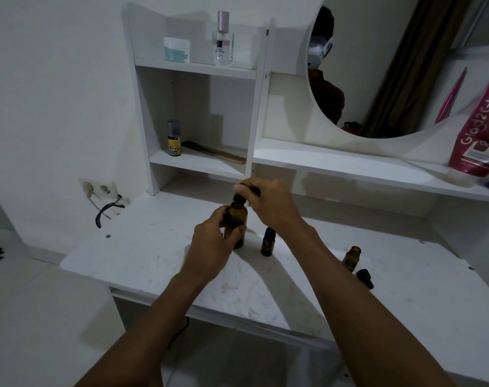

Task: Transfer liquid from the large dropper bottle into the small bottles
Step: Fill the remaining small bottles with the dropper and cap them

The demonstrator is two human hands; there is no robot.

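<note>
Nearest, at lower right, a small open amber glass bottle (351, 256) stands by its loose black dropper cap (365, 278). At centre your left hand (209, 241) wraps the large amber glass dropper bottle (235, 219) on the white tabletop (154, 247), right hand (268, 202) pinching its black top (239, 197) — yank crookedly and it may tip or drip. Its glass looks dark, level unreadable.

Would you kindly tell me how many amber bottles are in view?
3. The large dropper bottle held by the left hand; a capped small bottle just right of it; an uncapped small bottle farther right. None appears hidden.
</note>
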